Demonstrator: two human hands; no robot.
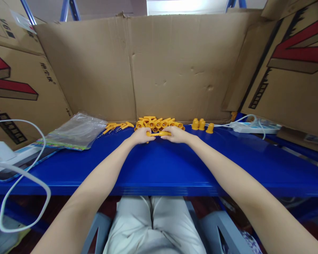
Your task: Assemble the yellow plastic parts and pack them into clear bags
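I am watching a person who is sitting at a blue table, stretching both arms out over it. The left hand is pinching one end of a yellow stick, with its thumb and fingers closed on it. The right hand is pinching the other end in the same way. The stick is lying sideways between the two hands, and its bumpy middle (it is looking like a twisty noodle) is showing in the gap. Just behind the hands, a heap of yellow pieces is resting, with some round open ends facing the person. To the left, some yellow handles with curly metal tips are lying in a row, and a clear plastic bag is lying beyond them. To the right, a few yellow cups are standing upside down. A big cardboard wall is standing at the back.
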